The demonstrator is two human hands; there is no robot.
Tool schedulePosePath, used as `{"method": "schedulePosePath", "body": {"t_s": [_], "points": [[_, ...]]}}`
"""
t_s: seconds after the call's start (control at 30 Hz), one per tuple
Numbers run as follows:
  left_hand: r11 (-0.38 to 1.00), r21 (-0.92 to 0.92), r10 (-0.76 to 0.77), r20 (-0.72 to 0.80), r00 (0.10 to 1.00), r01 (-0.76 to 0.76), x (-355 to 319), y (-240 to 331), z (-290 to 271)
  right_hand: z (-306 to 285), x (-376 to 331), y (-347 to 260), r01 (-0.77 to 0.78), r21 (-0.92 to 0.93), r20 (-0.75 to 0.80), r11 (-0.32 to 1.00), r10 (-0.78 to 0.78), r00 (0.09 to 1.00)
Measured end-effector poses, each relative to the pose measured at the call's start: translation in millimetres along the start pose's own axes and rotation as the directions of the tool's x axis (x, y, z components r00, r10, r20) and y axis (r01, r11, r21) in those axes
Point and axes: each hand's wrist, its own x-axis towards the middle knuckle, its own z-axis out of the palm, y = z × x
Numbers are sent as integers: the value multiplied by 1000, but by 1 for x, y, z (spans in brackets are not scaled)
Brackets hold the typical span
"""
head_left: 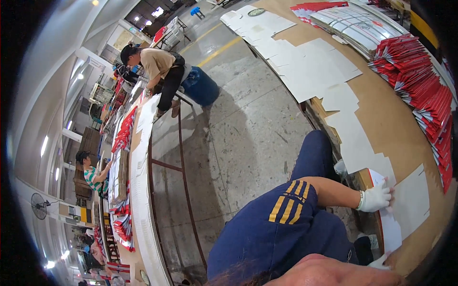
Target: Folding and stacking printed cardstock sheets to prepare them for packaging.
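My left hand point(375, 198), in a white glove, rests on the near end of a white die-cut card sheet point(390, 229) at the edge of the brown table point(381, 109), fingers curled over the sheet's edge. Only a sliver of my gloved right hand point(380, 261) shows at the lower right, touching the same sheet's lower end; its fingers are hidden. My navy sleeve with yellow stripes point(286, 209) fills the lower middle. More white card sheets point(310, 66) lie in a row along the table.
Fanned stacks of red-and-white flat cartons point(422, 90) line the table's far side. Across a concrete aisle point(238, 133) stands another long table point(143, 190) with sheets and red cartons, where two other people point(160, 71) point(93, 174) work. A blue drum point(200, 86) stands by one.
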Motion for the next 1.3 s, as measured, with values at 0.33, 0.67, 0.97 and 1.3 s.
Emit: {"method": "schedulePosePath", "body": {"t_s": [0.33, 0.67, 0.97, 1.3], "points": [[942, 25, 337, -69, 939, -336, -12, 73, 43, 92, -37, 9, -381, 741, 341, 553, 179, 923], [946, -86, 320, 89, 943, -313, -1, 66, -4, 64, 57, 37, 631, -562, -30, 534, -776, 630], [952, 277, 88, 164, 983, -131, -84, -25, -109, 14, 76, -33, 804, -425, 220, 416, -814, 537], [948, -261, 192, 7, 981, -184, -56, -91, -130, -3, 78, -47, 783, -451, 264, 429, -774, 576]]}}
